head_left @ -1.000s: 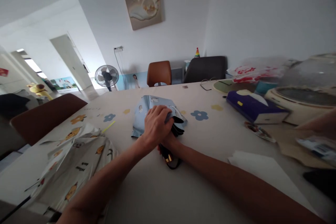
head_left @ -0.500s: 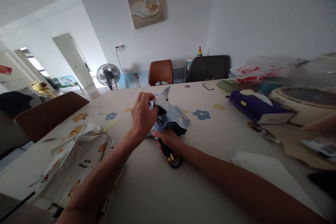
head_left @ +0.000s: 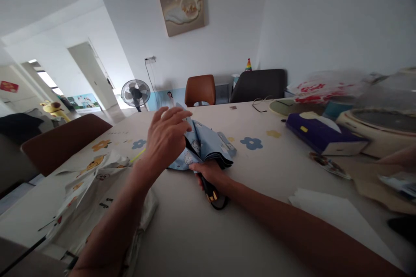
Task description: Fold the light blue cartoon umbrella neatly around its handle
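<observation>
A folding umbrella (head_left: 211,139) with a light blue, cartoon-printed canopy lies in loose folds over the table's middle. My right hand (head_left: 212,174) is wrapped round its black handle, at the base of the canopy. Gold trim and a black wrist loop show below that hand. At the canopy's left side, my left hand (head_left: 169,132) is raised with its fingers stretched out and apart. It covers part of the fabric, and its thumb is hidden. A flap of canopy spreads beneath its palm.
Printed cream cloth (head_left: 97,194) lies at the left of the table (head_left: 182,233). On the right are a purple tissue box (head_left: 320,134), white paper (head_left: 334,212), brown paper (head_left: 370,186), eyeglasses (head_left: 259,104) and a round-lidded container (head_left: 380,130). Part of another person's arm (head_left: 399,161) shows at the right edge.
My left hand has let go of a canopy fold and moved slightly left, its fingers spreading. The canopy's left flap now hangs lower and wider. My right hand keeps its hold.
</observation>
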`<state>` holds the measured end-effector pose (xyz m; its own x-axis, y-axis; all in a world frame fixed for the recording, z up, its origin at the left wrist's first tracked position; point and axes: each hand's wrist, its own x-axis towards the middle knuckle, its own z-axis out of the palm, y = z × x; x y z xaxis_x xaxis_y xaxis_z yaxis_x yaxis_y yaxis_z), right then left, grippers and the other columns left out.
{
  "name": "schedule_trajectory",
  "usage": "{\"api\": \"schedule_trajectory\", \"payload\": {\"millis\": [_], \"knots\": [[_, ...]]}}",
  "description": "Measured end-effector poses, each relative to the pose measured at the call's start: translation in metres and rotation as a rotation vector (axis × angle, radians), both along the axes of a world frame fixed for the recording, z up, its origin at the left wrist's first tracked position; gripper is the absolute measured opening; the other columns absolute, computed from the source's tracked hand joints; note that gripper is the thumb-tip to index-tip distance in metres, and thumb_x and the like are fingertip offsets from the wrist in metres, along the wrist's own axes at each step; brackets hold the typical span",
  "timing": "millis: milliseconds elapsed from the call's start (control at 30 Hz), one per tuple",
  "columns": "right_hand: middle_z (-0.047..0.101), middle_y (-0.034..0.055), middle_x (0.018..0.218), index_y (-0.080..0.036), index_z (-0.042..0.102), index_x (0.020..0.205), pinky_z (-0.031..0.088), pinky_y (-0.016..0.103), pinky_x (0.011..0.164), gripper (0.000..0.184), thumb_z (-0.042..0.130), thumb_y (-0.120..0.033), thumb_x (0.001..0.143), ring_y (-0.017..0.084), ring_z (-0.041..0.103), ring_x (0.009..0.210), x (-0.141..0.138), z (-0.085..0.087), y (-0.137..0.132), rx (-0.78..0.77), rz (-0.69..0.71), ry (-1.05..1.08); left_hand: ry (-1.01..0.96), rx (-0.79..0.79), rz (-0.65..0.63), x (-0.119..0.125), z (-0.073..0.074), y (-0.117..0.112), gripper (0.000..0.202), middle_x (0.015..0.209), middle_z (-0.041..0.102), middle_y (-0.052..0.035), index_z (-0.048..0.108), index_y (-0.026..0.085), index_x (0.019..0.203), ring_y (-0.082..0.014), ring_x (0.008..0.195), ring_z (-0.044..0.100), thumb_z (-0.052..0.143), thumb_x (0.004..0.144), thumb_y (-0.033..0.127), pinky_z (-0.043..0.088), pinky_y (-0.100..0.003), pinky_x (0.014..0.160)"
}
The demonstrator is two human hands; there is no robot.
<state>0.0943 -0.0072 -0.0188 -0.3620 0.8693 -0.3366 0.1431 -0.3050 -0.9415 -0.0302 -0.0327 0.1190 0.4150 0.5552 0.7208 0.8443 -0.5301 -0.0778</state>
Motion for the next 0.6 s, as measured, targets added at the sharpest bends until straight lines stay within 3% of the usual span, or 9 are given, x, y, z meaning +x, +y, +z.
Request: {"api": "schedule_trajectory", "payload": {"millis": [167,367,600], "knots": [[0.05,-0.0005,0.036,-0.017,0.047,0.054,0.038,0.021,0.027,0.027,0.059,-0.032,0.072,0.011,0.046,0.028,-0.001,-0.001,0.001,-0.016,-0.035,-0.038,-0.05,-0.162,0.005,-0.012,0.009,-0.008,0.03,0.085,0.067,-0.0024,0.064,0.023,0.069,-0.0233,0.098,0.056,0.044,0.061,0.002,0.022,-0.048,0.102],[0.05,-0.0003,0.039,-0.016,0.047,0.053,0.039,0.021,0.028,0.029,0.059,-0.034,0.072,0.011,0.046,0.028,0.0,0.001,0.0,-0.015,-0.026,-0.02,-0.172,-0.309,0.035,-0.03,0.007,-0.007,0.025,0.073,0.065,-0.0017,0.063,0.024,0.062,-0.0253,0.095,0.057,0.048,0.057,0.004,0.017,-0.049,0.104],[0.049,-0.0005,0.036,-0.016,0.046,0.051,0.038,0.019,0.028,0.03,0.058,-0.031,0.074,0.01,0.045,0.028,0.0,0.007,-0.003,-0.011,-0.03,-0.047,0.078,-0.345,0.194,-0.039,0.01,-0.006,0.025,0.085,0.068,-0.0019,0.065,0.024,0.069,-0.0249,0.099,0.056,0.046,0.064,0.009,0.023,-0.048,0.101]]}}
